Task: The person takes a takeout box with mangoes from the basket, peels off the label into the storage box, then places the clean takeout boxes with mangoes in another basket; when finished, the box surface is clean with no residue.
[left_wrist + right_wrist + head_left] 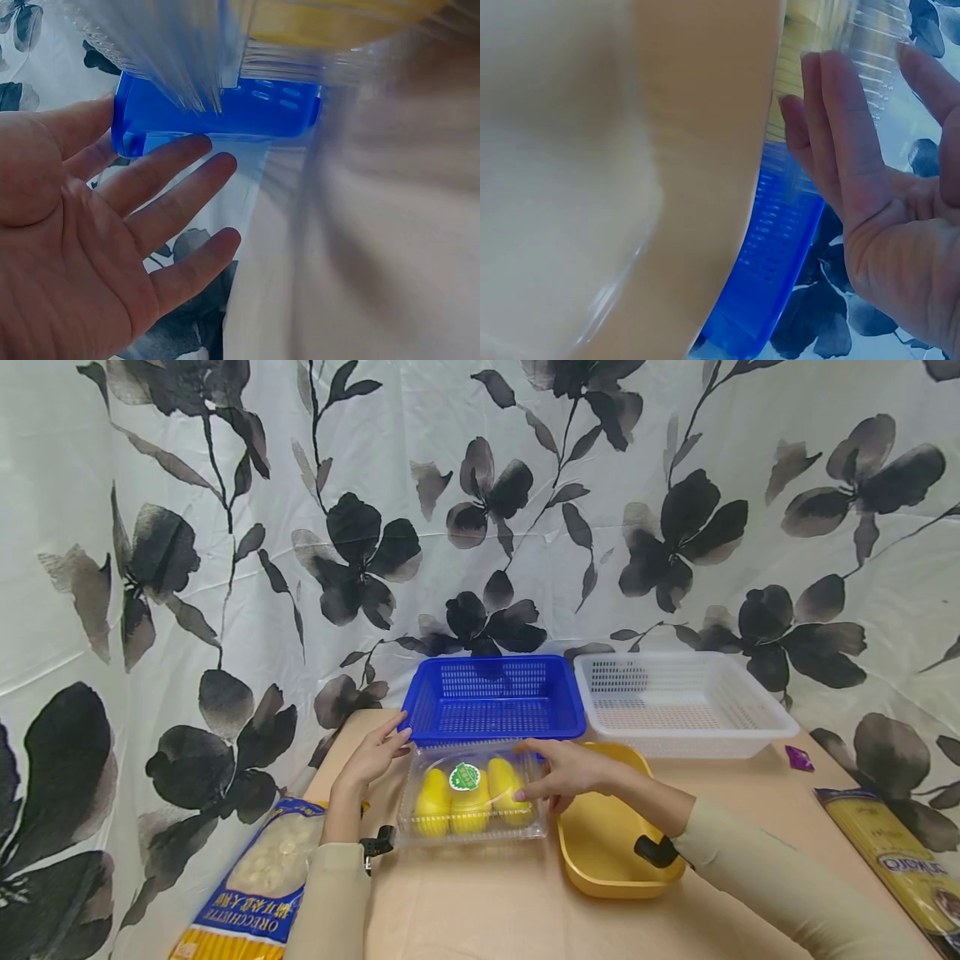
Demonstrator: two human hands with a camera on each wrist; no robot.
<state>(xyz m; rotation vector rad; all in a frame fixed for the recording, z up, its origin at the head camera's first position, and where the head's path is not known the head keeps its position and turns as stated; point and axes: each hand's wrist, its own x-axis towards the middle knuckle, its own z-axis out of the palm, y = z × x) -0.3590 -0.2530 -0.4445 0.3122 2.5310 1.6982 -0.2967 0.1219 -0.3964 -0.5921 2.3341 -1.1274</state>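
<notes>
The container (487, 752) is transparent and colourless; the fruit (432, 802) inside is yellow, and its round sticker (464, 777) is green with a white edge. Taking that container as the clock's centre, a basket (495, 731) at 12 o'clock is deep blue, another basket (697, 743) at 2 white, a tub (622, 887) at 3 mustard yellow, a bag (262, 902) at 8 blue and orange-yellow with white lettering. The surface (465, 902) is pale peach, both sleeves (765, 868) beige. Black, grey and brownish flowers pattern the white cloth (420, 435).

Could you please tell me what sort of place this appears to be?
Probably a makeshift indoor tabletop setup: a floral cloth hangs behind a table, a blue basket stands on it, and a clear box of yellow items is in front.
</notes>
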